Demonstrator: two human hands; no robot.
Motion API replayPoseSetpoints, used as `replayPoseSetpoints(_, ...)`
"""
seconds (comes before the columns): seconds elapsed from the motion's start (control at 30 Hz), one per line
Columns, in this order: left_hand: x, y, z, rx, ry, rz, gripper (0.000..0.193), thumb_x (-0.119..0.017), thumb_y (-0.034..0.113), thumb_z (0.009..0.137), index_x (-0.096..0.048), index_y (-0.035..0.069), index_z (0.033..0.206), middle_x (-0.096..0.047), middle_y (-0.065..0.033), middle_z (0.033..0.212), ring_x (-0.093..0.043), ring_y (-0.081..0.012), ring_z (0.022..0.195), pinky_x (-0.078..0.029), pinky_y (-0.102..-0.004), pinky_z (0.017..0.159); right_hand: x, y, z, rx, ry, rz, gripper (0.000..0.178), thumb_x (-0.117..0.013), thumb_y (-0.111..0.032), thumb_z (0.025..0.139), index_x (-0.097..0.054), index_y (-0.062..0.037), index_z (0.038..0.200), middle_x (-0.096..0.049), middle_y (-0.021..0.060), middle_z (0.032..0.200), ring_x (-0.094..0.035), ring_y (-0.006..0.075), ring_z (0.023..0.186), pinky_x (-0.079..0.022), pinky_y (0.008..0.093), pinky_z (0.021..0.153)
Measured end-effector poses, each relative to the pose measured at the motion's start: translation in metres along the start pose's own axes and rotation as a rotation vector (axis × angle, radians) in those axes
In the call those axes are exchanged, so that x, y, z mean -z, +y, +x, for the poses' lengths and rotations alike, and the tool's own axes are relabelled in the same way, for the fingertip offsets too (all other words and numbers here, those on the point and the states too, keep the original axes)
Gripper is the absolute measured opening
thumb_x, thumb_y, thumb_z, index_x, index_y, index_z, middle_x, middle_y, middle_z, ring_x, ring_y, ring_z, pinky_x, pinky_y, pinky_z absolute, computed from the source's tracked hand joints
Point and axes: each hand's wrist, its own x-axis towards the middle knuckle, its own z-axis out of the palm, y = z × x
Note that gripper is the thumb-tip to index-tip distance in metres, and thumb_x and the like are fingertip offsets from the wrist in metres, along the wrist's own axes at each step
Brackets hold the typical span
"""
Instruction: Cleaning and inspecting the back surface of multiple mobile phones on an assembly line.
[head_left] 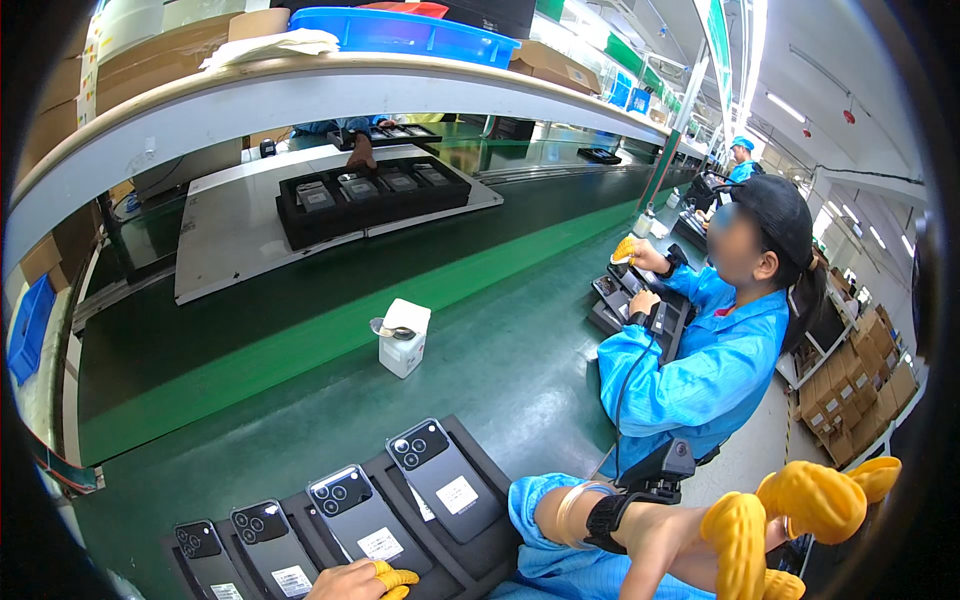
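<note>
Several dark grey phones lie face down in a black foam tray [487, 573] in front of me, each with camera lenses and a white label. At the bottom edge, my left hand [350, 583] wears yellow finger cots and touches the lower end of the third phone from the left [362, 515]. Its fingers are bent close together; whatever they pinch is hidden. To its right lies another phone [447, 480], with a bit of white showing beneath its left side. My right hand [745, 535], also in yellow finger cots, is raised off to the right, fingers apart and holding nothing.
A white bottle [402, 352] stands on the green bench beyond the tray. Across the conveyor belt [480, 240], another black tray of phones [375, 196] rests on a white board, with someone's hand over it. A co-worker in blue [700, 350] sits at right. A shelf [400, 88] spans overhead.
</note>
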Motion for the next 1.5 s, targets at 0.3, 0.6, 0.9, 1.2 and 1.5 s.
replayPoseSetpoints(0.3, 0.002, -0.003, 0.001, -0.032, 0.006, -0.009, 0.014, -0.061, 0.011, 0.083, -0.063, 0.007, 0.097, -0.062, -0.009, 0.087, -0.061, -0.0283, 0.083, -0.051, -0.0352, 0.071, 0.001, 0.001, -0.001, -0.157, -0.042, 0.46, 0.084, -0.062, -0.052, 0.08, -0.039, 0.0142, 0.126, -0.063, 0.0135, 0.084, -0.064, 0.0192, 0.07, -0.054, 0.0265, 0.06)
replayPoseSetpoints(0.6, 0.001, 0.0, -0.001, -0.025, 0.027, -0.001, 0.014, -0.062, 0.01, 0.083, -0.063, 0.007, 0.096, -0.062, -0.0091, 0.087, -0.061, -0.028, 0.082, -0.051, -0.0348, 0.071, 0.041, 0.059, 0.02, -1.198, -1.223, 1.758, 0.082, -0.014, -0.066, 0.091, -0.03, -0.0024, 0.14, -0.055, 0.0178, 0.114, -0.051, 0.0303, 0.115, -0.035, 0.0463, 0.107)
replayPoseSetpoints(0.9, -0.001, 0.002, 0.0, -0.033, 0.049, 0.01, 0.013, -0.063, 0.009, 0.082, -0.064, 0.007, 0.095, -0.062, -0.0088, 0.085, -0.062, -0.0279, 0.081, -0.052, -0.0348, 0.07, 0.045, 0.06, 0.012, -1.27, -1.22, 1.781, 0.087, -0.026, -0.072, 0.085, -0.029, -0.0075, 0.144, -0.041, 0.0173, 0.137, -0.03, 0.0278, 0.134, -0.02, 0.0489, 0.113)
replayPoseSetpoints(1.2, -0.001, 0.001, -0.001, -0.035, 0.051, 0.013, 0.014, -0.063, 0.009, 0.082, -0.064, 0.007, 0.095, -0.062, -0.0087, 0.085, -0.062, -0.0276, 0.081, -0.052, -0.0347, 0.07, 0.053, 0.077, -0.015, -1.227, -1.138, 1.853, 0.101, -0.016, -0.083, 0.077, -0.024, -0.0107, 0.147, -0.031, 0.016, 0.147, -0.021, 0.0327, 0.139, -0.018, 0.0518, 0.113)
replayPoseSetpoints(1.5, -0.001, 0.001, -0.001, -0.002, 0.017, 0.014, 0.013, -0.062, 0.011, 0.083, -0.064, 0.007, 0.096, -0.063, -0.0084, 0.087, -0.062, -0.0272, 0.083, -0.051, -0.0347, 0.072, 0.047, 0.077, -0.017, -1.181, -1.137, 1.881, 0.104, -0.009, -0.085, 0.074, -0.022, -0.0137, 0.148, -0.029, 0.0143, 0.149, -0.017, 0.0416, 0.138, -0.018, 0.0591, 0.11)
